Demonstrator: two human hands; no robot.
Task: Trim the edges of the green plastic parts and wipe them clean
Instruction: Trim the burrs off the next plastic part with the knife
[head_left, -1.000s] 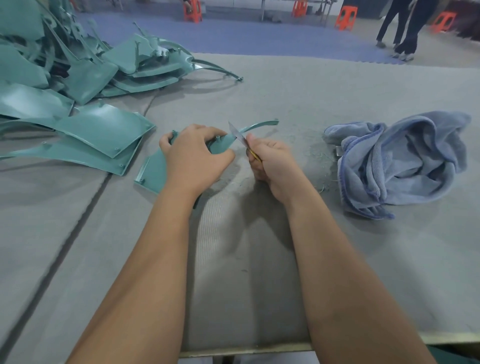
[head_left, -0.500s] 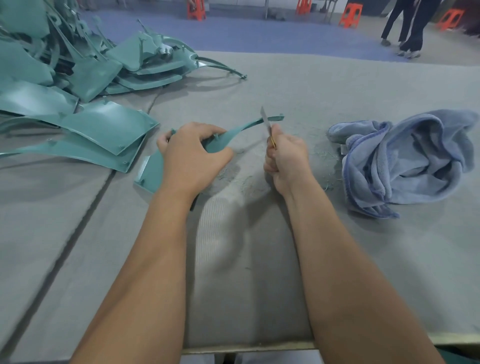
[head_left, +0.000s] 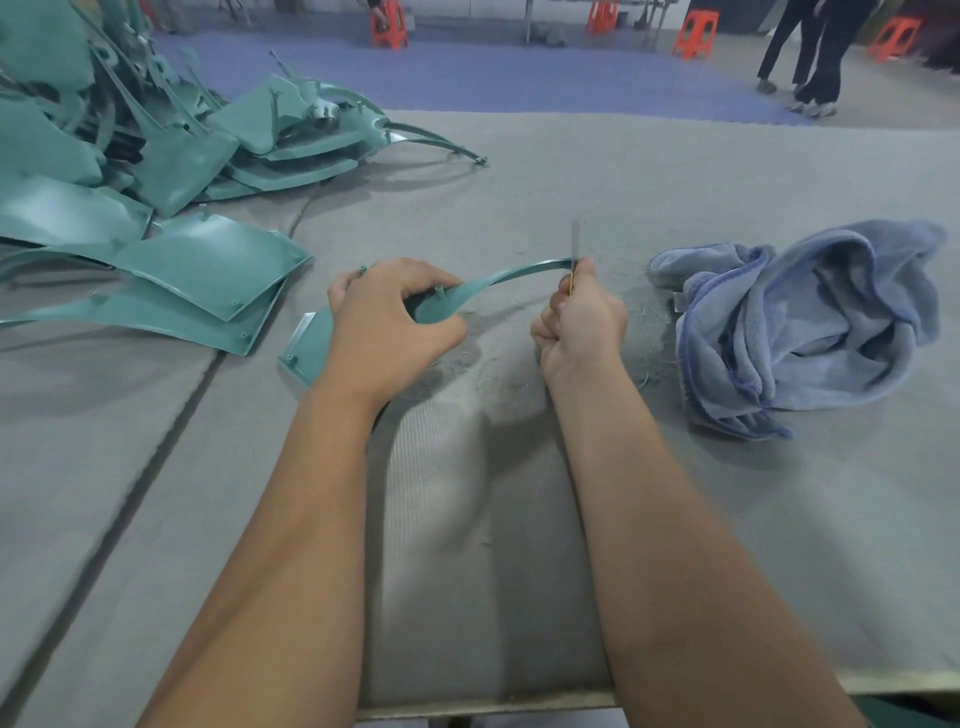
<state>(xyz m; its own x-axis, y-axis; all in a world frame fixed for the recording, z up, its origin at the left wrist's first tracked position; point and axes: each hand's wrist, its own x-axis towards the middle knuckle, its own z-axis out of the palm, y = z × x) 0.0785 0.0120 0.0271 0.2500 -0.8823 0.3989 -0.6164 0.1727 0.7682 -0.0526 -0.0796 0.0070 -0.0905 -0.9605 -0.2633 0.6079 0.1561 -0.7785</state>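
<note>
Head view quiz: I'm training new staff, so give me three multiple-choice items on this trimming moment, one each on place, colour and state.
1. Where does the towel lie?
A. right of the right hand
B. on the parts pile
C. under the left arm

2. What colour is the towel?
A. orange
B. blue
C. white

3. What does the left hand do?
A. lies flat on the table
B. wipes with the towel
C. grips the green part

Answers:
1 A: it sits crumpled beyond the right hand.
2 B: its folds are pale blue.
3 C: fingers curl round the green part while the blade meets its tip.

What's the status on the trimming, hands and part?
Left hand grips green part. Right hand holds knife at its tip. Nothing in the way.
</note>
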